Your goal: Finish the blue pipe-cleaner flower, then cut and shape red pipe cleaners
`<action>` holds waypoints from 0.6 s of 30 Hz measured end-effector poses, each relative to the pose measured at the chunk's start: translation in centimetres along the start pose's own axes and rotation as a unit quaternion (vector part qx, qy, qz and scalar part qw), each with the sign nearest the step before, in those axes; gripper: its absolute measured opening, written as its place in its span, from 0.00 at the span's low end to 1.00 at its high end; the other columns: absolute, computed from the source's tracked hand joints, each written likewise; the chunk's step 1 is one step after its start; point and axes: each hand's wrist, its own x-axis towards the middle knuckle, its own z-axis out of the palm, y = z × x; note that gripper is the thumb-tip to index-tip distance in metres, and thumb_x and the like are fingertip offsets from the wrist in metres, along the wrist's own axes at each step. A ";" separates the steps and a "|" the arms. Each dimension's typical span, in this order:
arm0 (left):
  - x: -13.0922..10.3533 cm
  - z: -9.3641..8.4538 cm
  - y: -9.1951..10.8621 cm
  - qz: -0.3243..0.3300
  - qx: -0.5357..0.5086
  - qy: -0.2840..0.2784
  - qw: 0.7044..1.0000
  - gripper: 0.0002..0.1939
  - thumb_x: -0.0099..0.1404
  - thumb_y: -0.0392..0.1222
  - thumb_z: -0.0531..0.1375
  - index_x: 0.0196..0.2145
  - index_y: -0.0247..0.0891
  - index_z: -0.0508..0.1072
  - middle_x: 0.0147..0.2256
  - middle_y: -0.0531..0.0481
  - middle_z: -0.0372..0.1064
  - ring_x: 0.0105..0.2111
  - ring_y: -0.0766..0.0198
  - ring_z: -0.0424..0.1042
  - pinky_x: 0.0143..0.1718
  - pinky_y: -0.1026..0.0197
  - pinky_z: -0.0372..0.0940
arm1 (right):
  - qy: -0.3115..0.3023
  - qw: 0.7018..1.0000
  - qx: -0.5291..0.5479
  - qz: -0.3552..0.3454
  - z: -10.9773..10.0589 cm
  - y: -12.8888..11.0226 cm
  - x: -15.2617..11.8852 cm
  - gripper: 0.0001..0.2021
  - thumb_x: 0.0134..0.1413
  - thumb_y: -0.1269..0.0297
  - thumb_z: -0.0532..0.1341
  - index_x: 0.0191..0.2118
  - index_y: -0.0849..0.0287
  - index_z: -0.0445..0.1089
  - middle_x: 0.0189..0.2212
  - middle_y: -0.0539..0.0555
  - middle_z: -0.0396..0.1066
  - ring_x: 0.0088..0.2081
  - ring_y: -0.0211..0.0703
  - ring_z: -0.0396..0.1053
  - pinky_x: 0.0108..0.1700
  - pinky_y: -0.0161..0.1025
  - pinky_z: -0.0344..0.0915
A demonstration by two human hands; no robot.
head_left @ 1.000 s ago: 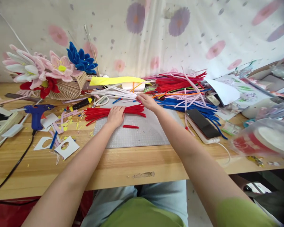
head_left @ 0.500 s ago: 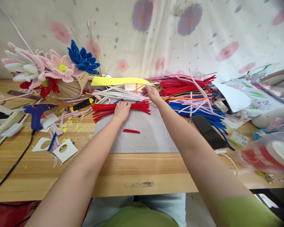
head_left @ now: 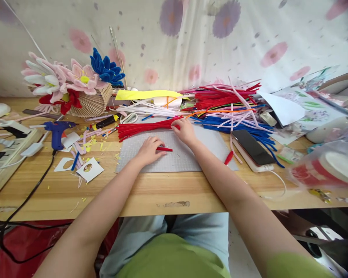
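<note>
A bundle of red fuzzy stems [head_left: 146, 128] is laid along the far side of a grey cutting mat [head_left: 191, 160], partly past its left edge; the stems are straight and bright, splayed at the left ends and drawn narrower towards the right. That right end is grasped in the fingers of the right hand [head_left: 178, 126], by which part of it is covered. A short red piece [head_left: 166, 149], slim and straight, is seen low on the mat, nearer the person than the bundle. Its left end is hidden by the left hand [head_left: 159, 148], whose thumb and fingers are set around it; whether it is gripped or merely touched cannot be told.

Behind the bundle, white stems [head_left: 145, 111] and a yellow strip [head_left: 147, 95] are strewn, with scissors [head_left: 129, 118] beside them. To the right, red stems [head_left: 220, 98] and blue stems [head_left: 243, 129] are heaped, and a phone [head_left: 253, 147] is placed near the mat. A small red petal-like piece [head_left: 228, 158] is left at the mat's right side. Fuzzy flowers [head_left: 85, 77] and a blue glue gun [head_left: 57, 135] are seen on the left
</note>
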 end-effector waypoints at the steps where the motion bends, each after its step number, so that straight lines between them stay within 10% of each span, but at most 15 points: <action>1: -0.3 0.0 0.1 0.007 0.009 -0.011 1.000 0.10 0.60 0.46 0.59 0.37 0.39 0.73 0.40 0.47 0.68 0.44 0.58 0.66 0.48 0.55 0.62 | 0.001 1.000 -0.009 0.009 0.2 0.0 -0.1 0.11 0.56 0.65 0.55 0.41 0.60 0.73 0.42 0.60 0.71 0.46 0.52 0.64 0.51 0.46 0.58; 12: -3.6 -3.2 -5.3 -0.147 0.027 0.089 0.985 0.11 0.56 0.40 0.60 0.38 0.41 0.73 0.42 0.47 0.70 0.46 0.55 0.66 0.51 0.50 0.60 | 0.012 0.997 -0.071 0.023 1.2 0.3 -1.5 0.13 0.57 0.68 0.52 0.40 0.59 0.73 0.40 0.61 0.70 0.45 0.53 0.61 0.48 0.46 0.59; 18: -3.2 -3.3 -5.2 -0.161 0.011 0.247 0.956 0.10 0.63 0.39 0.51 0.34 0.39 0.71 0.38 0.47 0.71 0.42 0.58 0.68 0.49 0.53 0.61 | 0.059 0.995 -0.075 0.030 -0.1 0.1 -2.1 0.14 0.59 0.67 0.50 0.43 0.60 0.72 0.41 0.60 0.71 0.45 0.52 0.61 0.50 0.45 0.57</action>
